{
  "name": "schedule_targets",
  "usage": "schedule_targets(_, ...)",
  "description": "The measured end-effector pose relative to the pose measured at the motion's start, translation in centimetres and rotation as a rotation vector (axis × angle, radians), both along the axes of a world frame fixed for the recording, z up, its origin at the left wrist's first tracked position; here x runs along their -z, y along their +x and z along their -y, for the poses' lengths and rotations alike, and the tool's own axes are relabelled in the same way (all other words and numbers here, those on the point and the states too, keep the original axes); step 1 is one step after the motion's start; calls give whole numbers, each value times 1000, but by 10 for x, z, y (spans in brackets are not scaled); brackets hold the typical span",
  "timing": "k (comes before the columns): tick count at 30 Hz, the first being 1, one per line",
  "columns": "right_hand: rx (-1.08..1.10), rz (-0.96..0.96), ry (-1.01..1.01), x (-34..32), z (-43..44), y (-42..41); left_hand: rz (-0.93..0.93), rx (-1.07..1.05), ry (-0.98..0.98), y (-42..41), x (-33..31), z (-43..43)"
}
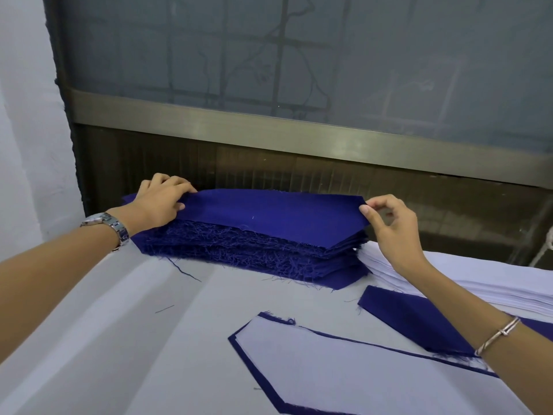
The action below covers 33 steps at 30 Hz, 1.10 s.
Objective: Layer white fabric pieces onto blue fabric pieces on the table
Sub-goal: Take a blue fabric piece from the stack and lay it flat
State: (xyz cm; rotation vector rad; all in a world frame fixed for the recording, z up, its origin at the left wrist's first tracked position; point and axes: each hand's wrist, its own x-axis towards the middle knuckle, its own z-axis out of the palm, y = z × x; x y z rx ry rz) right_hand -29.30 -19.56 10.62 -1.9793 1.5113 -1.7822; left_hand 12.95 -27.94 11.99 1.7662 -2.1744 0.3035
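Reaching forward with both arms, the person holds the top blue piece [269,214] at its 2 ends. The left hand [163,202] grips the left end, fingers curled over the far edge and thumb pressed at the near edge; a metal watch [107,226] sits on that wrist. The right hand [389,223] pinches the right corner between thumb and forefinger, with the other fingers loosely curled behind, and a thin bracelet [496,335] circles its wrist.

The held piece is a long, dark blue panel with angled ends, lying on top of the blue stack [254,256] at the far side of the bench [119,324], its right corner slightly raised. The stack's near edges are thick with frayed threads. Just to the right of it lies a white stack [454,284] of cut pieces. Nearer the person, a white piece [329,369] lies flat on a blue one, leaving a narrow blue border showing around it. Between that pair and the white stack, a single blue piece [413,322] lies bare on the bench, partly under the right forearm
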Motion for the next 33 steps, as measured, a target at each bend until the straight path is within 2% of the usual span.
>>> schedule_targets(5,-19,-15,4,0,-1,-4,73,-38,-238,8,-2,-12)
schedule_targets(10,-84,71,2,-16,-16,-13,-66,21,-445,11,-8,-25)
schedule_targets(13,-106,109,25,-29,-34,-30,-78,77,-502,7,-21,-39)
schedule_targets(19,-87,130,154,-42,-76,-94,-351,277,-234,-24,-44,-75)
schedule_targets(21,-135,132,260,-42,-91,-123,-398,324,-99,-35,-46,-83)
schedule_targets(24,-149,38,490,-37,-113,-169,-450,367,163,-49,-41,-98)
schedule_targets(29,-98,6,851,-9,-136,-250,-628,316,450,-77,-20,-121)
schedule_targets(33,-172,-31,992,16,-152,-298,-706,265,679,-91,-3,-135)
